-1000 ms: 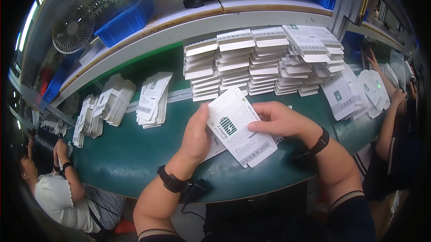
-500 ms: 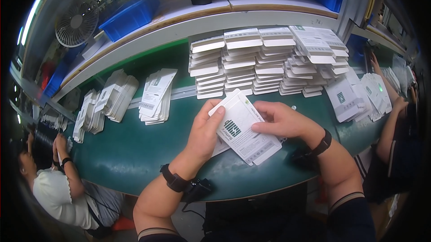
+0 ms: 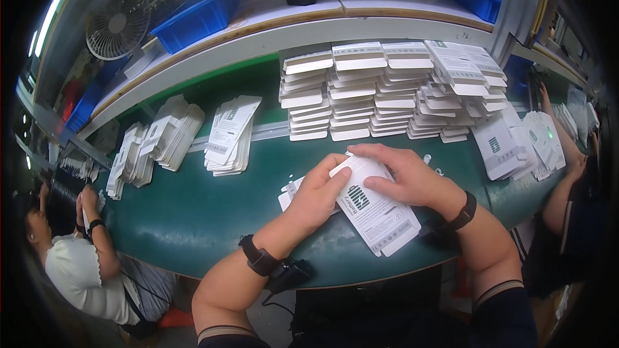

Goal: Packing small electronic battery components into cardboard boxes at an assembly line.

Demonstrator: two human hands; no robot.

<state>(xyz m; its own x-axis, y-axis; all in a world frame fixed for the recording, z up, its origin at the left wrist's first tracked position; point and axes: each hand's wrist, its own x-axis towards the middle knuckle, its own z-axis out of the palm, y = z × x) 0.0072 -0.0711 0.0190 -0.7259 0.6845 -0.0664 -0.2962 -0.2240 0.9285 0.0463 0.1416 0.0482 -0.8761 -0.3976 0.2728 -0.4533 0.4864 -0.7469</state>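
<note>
Now the right hand (image 3: 407,178) has shifted up the white carton (image 3: 382,224), gripping with the left hand (image 3: 316,194), seemingly working its far end.

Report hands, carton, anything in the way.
Left hand and right hand holding white carton, printed face toward camera. Another carton partly hidden behind left hand. White carton's lower end unobstructed.
</note>
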